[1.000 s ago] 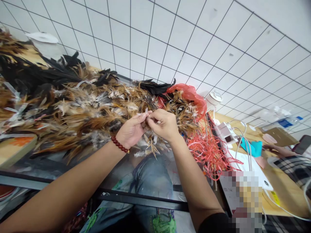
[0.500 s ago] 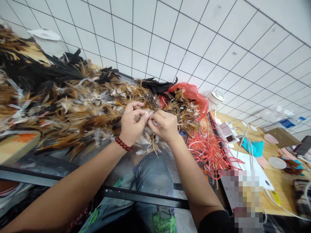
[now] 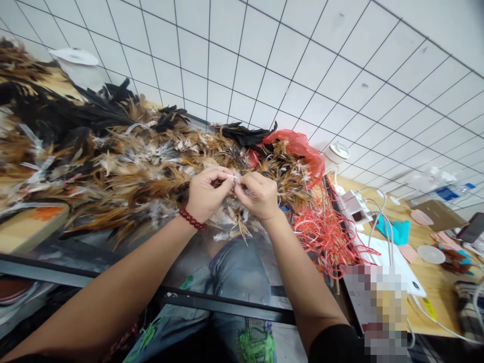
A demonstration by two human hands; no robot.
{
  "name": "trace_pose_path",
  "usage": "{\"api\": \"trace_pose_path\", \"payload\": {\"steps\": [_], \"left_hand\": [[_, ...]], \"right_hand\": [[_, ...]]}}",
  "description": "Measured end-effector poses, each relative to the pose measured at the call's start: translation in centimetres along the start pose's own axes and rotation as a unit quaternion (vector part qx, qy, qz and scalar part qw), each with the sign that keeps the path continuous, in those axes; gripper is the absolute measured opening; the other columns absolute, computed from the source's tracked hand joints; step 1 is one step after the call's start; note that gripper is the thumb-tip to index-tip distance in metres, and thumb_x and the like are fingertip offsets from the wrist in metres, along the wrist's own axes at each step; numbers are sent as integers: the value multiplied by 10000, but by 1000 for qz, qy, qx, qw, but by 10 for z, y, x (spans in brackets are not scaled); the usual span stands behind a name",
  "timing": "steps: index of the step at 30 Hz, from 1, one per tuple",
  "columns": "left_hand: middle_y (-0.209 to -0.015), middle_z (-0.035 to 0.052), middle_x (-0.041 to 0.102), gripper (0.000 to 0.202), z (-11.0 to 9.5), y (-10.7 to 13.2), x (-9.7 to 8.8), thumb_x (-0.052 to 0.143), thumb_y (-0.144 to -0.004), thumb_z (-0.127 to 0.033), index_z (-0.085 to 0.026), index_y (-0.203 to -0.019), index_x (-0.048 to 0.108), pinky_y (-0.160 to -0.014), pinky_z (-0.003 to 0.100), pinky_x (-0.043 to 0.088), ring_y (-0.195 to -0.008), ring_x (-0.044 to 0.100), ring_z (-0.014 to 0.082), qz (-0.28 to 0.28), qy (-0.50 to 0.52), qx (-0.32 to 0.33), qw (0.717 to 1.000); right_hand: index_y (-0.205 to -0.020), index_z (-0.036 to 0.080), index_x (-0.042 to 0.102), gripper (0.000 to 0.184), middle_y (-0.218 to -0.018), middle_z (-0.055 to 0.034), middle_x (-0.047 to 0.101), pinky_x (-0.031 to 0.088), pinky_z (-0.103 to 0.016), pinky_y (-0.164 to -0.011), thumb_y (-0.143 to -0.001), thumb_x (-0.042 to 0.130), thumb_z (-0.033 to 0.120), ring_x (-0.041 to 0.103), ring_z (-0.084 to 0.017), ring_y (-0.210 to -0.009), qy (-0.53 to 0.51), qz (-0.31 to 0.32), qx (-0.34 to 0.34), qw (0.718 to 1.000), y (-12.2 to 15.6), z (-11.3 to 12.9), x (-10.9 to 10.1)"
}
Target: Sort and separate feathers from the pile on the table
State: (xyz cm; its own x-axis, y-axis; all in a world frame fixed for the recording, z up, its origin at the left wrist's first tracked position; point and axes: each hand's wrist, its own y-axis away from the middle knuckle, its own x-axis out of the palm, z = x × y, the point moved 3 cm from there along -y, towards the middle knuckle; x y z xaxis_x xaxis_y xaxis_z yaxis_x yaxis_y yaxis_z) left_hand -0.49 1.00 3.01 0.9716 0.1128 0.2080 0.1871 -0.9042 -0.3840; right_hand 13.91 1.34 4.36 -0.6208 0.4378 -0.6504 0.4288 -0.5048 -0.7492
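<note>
White-tiled wall (image 3: 257, 60) with dark grid lines takes up the whole back. Below it there's a huge feather heap (image 3: 143, 174) sprawled in front of me, mostly tawny brown with pale fluffy bits, plus long black plumes (image 3: 81, 113) toward the back left. Next down in size: a messy tangle of red string (image 3: 321, 234) off to the right, then a crumpled red plastic bag (image 3: 300, 146). Left hand (image 3: 207, 195) and right hand (image 3: 260, 196) meet over the heap, fingertips pinched tight on one tiny white bit (image 3: 235, 177), its shape too small to tell.
</note>
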Motion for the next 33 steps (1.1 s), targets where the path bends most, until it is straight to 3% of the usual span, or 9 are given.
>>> {"api": "trace_pose_path", "payload": {"steps": [3, 9, 13, 18, 20, 27, 33], "left_hand": [[-808, 46, 695, 60, -1, 1, -1, 742, -676, -226, -185, -638, 722, -610, 255, 515, -736, 617, 154, -21, -42, 31, 998], [-768, 35, 712, 132, 9, 1, -1, 758, -688, -287, -163, -708, 717, -515, 219, 475, -574, 576, 104, -55, 42, -26, 997], [-725, 33, 718, 169, 11, 0, -1, 767, -689, -318, -164, -743, 723, -584, 235, 520, -608, 615, 121, -64, 53, -30, 996], [-719, 24, 723, 127, 6, 2, -2, 770, -680, -286, -172, -727, 740, -652, 255, 547, -650, 643, 139, -86, -15, 0, 996], [-735, 28, 730, 113, 3, 3, -2, 761, -691, -274, -174, -742, 753, -671, 261, 550, -653, 650, 143, -77, -38, 6, 996], [-756, 25, 732, 108, 1, 6, 3, 756, -708, -288, -183, -732, 747, -629, 261, 552, -611, 661, 139, -42, -19, -11, 999], [-666, 22, 706, 92, 2, 4, 1, 750, -719, -264, -176, -745, 743, -604, 251, 533, -594, 667, 147, -61, -28, -13, 998]], "right_hand": [[-800, 218, 657, 175, -811, -61, 685, 445, -276, -711, -902, 525, 274, 606, -150, -737, 5, 6, -4, 1000, 0, 0, -1], [-916, 234, 696, 182, -906, -89, 714, 483, -328, -781, -898, 531, 307, 641, -182, -815, -39, 57, 3, 998, -5, 9, 0], [-850, 210, 690, 228, -891, -76, 715, 505, -300, -801, -911, 493, 307, 653, -167, -836, -164, 20, 76, 983, -9, 14, -1], [-901, 198, 672, 244, -798, -23, 697, 519, -259, -691, -867, 576, 420, 629, -135, -691, -293, 5, 247, 924, -10, 9, 6], [-918, 196, 672, 242, -835, -26, 698, 515, -253, -694, -844, 602, 415, 627, -132, -708, -318, 1, 259, 912, -10, 6, 6], [-812, 184, 588, 191, -710, 13, 587, 450, -224, -621, -867, 538, 359, 519, -95, -613, -292, -10, 264, 919, -10, -9, 1], [-913, 190, 588, 265, -744, 23, 589, 464, -221, -626, -847, 579, 447, 541, -90, -621, -353, 3, 309, 883, -11, -16, -3]]}}
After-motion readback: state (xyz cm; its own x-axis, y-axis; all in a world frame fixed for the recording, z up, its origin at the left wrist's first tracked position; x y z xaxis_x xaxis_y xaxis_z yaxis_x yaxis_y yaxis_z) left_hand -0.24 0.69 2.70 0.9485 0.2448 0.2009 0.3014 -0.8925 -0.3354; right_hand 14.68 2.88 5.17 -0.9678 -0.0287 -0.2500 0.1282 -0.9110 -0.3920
